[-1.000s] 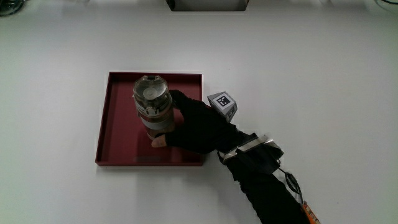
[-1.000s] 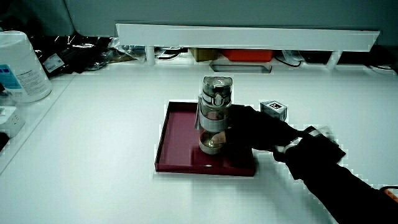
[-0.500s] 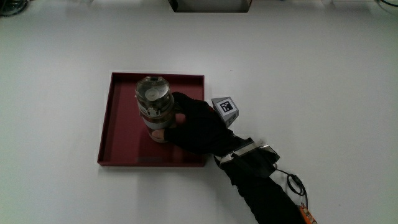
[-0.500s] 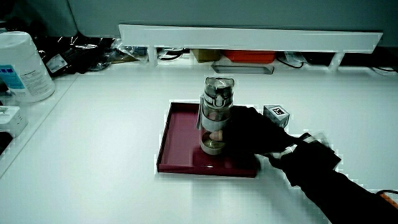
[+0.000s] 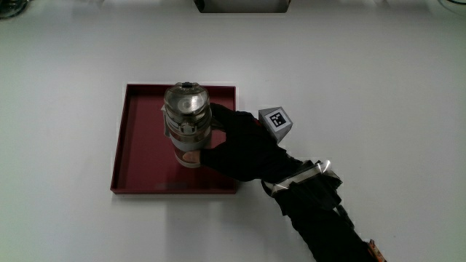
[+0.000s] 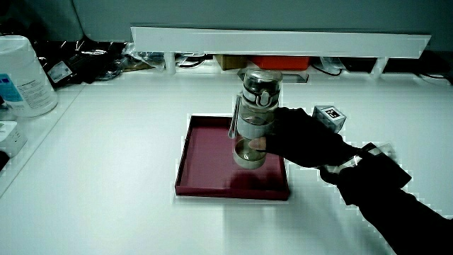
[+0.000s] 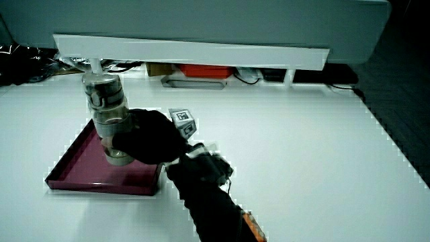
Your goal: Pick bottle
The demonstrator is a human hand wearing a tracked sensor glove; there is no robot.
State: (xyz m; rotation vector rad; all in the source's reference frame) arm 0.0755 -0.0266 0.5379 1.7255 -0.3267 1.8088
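A clear bottle (image 5: 186, 125) with a grey lid and a pale band hangs upright just above the dark red tray (image 5: 138, 156), lifted off its floor. The hand (image 5: 237, 145) is shut around the bottle's lower body, thumb on the side nearer the person. In both side views the bottle (image 6: 255, 117) (image 7: 107, 114) is clear of the tray (image 6: 205, 152) (image 7: 74, 168), with the hand (image 6: 297, 138) (image 7: 144, 138) wrapped round it. The patterned cube (image 5: 277, 121) sits on the back of the hand.
A low white partition (image 6: 283, 41) runs along the table's edge farthest from the person, with cables and boxes under it. A white canister (image 6: 21, 74) stands at the table's corner in a side view. The black-sleeved forearm (image 5: 320, 218) reaches over the table beside the tray.
The hand closed on the bottle and has raised it off the tray floor; the bottle now stands higher in the side view. The tray has not moved.
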